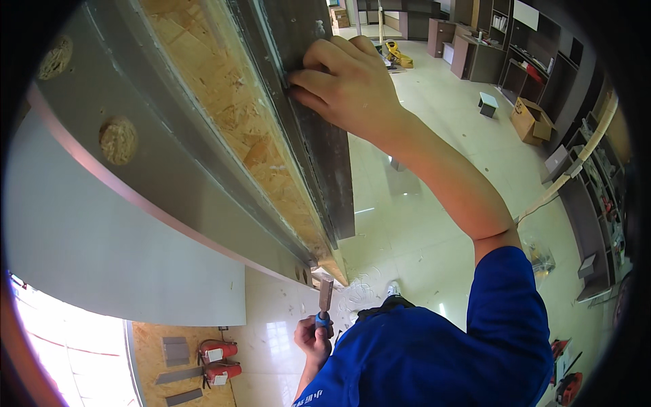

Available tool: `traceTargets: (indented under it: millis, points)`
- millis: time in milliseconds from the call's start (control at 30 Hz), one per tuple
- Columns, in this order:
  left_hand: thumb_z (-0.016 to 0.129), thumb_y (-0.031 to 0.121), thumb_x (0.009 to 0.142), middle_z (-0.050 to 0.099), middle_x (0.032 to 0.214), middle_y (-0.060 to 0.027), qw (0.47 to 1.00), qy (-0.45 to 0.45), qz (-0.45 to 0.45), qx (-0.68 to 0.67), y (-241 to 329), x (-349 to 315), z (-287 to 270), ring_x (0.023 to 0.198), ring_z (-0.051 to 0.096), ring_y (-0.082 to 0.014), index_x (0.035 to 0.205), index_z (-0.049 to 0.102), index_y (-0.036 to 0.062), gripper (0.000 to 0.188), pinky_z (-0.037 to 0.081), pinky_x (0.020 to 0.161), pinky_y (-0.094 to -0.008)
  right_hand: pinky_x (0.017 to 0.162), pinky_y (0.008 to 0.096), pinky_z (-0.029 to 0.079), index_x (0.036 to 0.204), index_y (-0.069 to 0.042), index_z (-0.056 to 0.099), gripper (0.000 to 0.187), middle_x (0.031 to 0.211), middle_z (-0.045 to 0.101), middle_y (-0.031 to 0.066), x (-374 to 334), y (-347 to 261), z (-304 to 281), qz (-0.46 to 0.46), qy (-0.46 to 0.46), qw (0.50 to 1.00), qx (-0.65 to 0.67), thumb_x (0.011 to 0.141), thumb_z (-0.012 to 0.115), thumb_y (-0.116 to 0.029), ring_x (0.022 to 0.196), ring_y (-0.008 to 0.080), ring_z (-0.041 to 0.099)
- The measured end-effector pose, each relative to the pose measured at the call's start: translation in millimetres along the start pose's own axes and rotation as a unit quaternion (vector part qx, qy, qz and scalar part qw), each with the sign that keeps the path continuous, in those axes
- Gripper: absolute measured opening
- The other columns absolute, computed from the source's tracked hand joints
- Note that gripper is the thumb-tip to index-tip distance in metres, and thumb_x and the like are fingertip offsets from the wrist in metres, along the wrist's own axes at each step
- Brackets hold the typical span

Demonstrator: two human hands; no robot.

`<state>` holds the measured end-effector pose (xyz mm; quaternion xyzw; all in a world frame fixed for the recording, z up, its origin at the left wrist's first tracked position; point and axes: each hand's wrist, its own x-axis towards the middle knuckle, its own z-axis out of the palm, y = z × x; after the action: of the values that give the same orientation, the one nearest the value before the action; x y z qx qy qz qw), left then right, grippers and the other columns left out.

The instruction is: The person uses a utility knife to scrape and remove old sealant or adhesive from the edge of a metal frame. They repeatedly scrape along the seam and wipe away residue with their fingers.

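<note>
My left hand, low beside my body, is closed around the dark handle of a chisel. Its broad blade points up, just beneath the lower end of the door frame, and a blue ring circles the handle. Higher up, my right hand has its fingers curled and pinched against the long seam of a dark brown panel. What those fingertips hold, if anything, is hidden. Beside the panel runs a strip of bare chipboard with whitish residue along its edges. A grey-brown board with round holes stands left of it.
A pale curved panel fills the left. Red fire extinguishers and grey offcuts lie lower left. Thin shavings litter the tiles by my feet. Rightward are a stool, a cardboard box, a pole and dark shelving.
</note>
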<state>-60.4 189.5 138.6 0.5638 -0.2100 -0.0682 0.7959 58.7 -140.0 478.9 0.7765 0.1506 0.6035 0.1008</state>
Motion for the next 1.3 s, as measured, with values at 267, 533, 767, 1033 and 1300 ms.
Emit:
traceTargets:
  millis: [267, 533, 767, 1033, 1300]
  points:
    - [0.065, 0.043, 0.089, 0.063, 0.076, -0.0149, 0.999, -0.023, 0.013, 0.019, 3, 16, 13, 0.054, 0.055, -0.0135, 0.1, 0.044, 0.0006, 0.049, 0.045, 0.048, -0.0266, 0.071, 0.03, 0.038, 0.076, -0.015, 0.062, 0.009, 0.08, 0.05, -0.0022, 7, 14, 11, -0.067, 0.047, 0.995, -0.052, 0.068, 0.066, -0.015, 0.077, 0.0135, 0.053]
    - [0.065, 0.044, 0.089, 0.062, 0.078, -0.0133, 1.0, -0.024, 0.015, 0.001, 19, 42, 45, 0.056, 0.056, -0.0131, 0.102, 0.046, 0.0001, 0.05, 0.045, 0.05, -0.0262, 0.059, 0.0345, 0.046, 0.086, -0.003, 0.056, 0.016, 0.078, 0.056, 0.0099, 37, 30, -26, -0.045, 0.097, 0.994, -0.004, 0.075, 0.066, 0.003, 0.067, 0.0267, 0.059]
    - [0.059, 0.016, 0.093, 0.06, 0.088, -0.0146, 0.994, -0.059, 0.087, -0.002, 56, 100, 119, 0.057, 0.053, -0.0108, 0.119, 0.037, -0.0025, 0.039, 0.045, 0.051, -0.025, 0.063, 0.0352, 0.048, 0.08, -0.003, 0.058, 0.009, 0.082, 0.059, 0.0103, 10, 55, -35, 0.032, 0.096, 0.977, 0.187, 0.077, 0.064, 0.003, 0.071, 0.028, 0.06]
    - [0.051, 0.024, 0.099, 0.057, 0.092, -0.0156, 0.985, 0.022, 0.162, 0.049, 51, 167, 179, 0.051, 0.05, -0.012, 0.115, 0.038, -0.0022, 0.033, 0.04, 0.044, -0.0248, 0.076, 0.0277, 0.048, 0.088, 0.002, 0.059, 0.018, 0.09, 0.065, 0.0124, -67, 86, -20, 0.121, 0.1, 0.928, 0.337, 0.075, 0.057, 0.014, 0.083, 0.0211, 0.063]
    - [0.049, 0.031, 0.099, 0.06, 0.088, -0.0161, 0.959, 0.143, 0.236, 0.06, 18, 195, 213, 0.05, 0.049, -0.0111, 0.115, 0.039, -0.0016, 0.038, 0.04, 0.044, -0.0246, 0.078, 0.031, 0.045, 0.093, 0.003, 0.054, 0.017, 0.092, 0.06, 0.0159, -147, 132, -6, 0.204, 0.002, 0.856, 0.475, 0.081, 0.048, 0.013, 0.086, 0.0227, 0.057]
